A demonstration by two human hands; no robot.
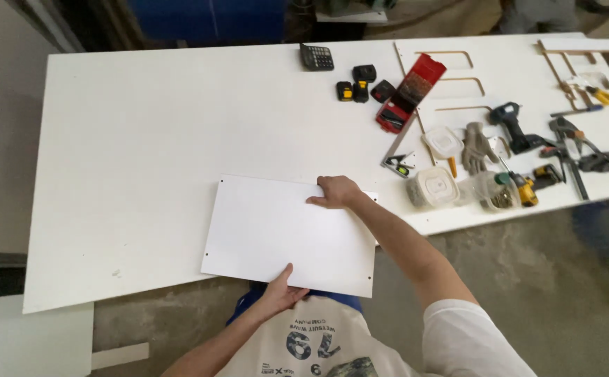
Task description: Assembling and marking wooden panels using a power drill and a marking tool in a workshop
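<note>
A white rectangular panel [276,230] with small holes near its corners lies on the big white worktable [144,139], overhanging the table's near edge. My left hand [281,291] grips the panel's near edge from below, thumb on top. My right hand [336,192] rests on the panel's far edge, fingers curled over it.
To the right lie a red drill-bit case [410,92], a calculator [316,56], black and yellow battery packs [361,84], a square [399,162], plastic tubs [433,186], a grey glove [477,146], a cordless drill [514,126], clamps [580,150] and wooden strips [562,70]. Concrete floor below.
</note>
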